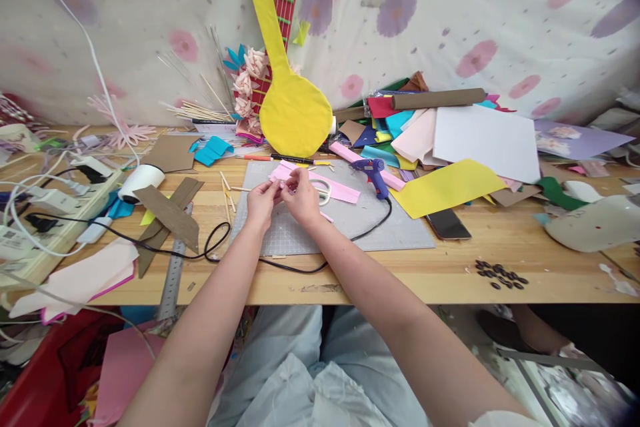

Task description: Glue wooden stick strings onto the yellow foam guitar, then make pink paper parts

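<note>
My left hand [263, 201] and my right hand [301, 195] meet over the grey cutting mat [400, 230], fingertips pinched together on a small pink paper piece [282, 183]. Its exact shape is mostly hidden by the fingers. A thin wooden stick [242, 189] pokes out to the left of my left hand; whether it is held or lies on the mat, I cannot tell. Beside my right hand lie scissors with pale handles [326, 192], partly covered by that hand. Behind them runs a pink paper strip [345, 192]. A blue glue gun [373, 177] rests on the mat's right side.
A yellow banjo-shaped cutout [296, 113] leans against the curtain. Yellow paper [450, 187], a phone [449, 224] and dark beads [500, 275] lie to the right. Leftward are brown strips [170, 220], a steel ruler [173, 280] and a power strip [55, 227]. The glue gun's black cord [300, 269] loops in front.
</note>
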Available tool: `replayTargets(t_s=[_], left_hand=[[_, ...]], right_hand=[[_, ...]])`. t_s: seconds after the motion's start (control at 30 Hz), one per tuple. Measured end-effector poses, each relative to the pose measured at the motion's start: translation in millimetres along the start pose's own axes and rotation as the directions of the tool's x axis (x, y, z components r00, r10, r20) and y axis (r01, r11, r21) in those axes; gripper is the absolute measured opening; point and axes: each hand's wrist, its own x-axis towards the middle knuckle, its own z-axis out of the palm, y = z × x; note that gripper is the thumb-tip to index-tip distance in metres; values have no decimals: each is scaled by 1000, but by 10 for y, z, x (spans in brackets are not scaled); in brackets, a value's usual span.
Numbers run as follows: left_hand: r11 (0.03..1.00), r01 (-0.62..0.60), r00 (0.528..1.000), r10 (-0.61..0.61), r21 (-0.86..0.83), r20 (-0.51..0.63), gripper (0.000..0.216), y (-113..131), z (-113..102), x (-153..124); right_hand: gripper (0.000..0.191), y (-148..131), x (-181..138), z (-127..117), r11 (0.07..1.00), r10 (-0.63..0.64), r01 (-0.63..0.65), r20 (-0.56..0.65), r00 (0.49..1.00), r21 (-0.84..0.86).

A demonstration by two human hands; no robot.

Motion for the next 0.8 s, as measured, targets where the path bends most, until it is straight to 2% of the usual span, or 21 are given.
replayTargets(t_s=[0.2, 0.37, 0.57, 0.8], left_hand=[[1000, 14, 1000, -14, 27, -24, 13, 22, 49, -6], [998, 63, 998, -63, -24, -21, 8, 5, 76, -1], [992, -21, 999, 15, -121, -50, 8, -102, 66, 0], [982, -38, 993, 17, -184, -115, 12, -93, 71, -24]], right_hand=[[26, 26, -21, 26, 999, -23, 20, -70, 997, -35], [24, 39, -40, 15, 998, -50, 46, -99, 994, -41], [20, 43, -51, 6, 998, -59, 56, -74, 995, -37], [16, 16, -61, 12, 995, -103, 102, -77, 992, -16]])
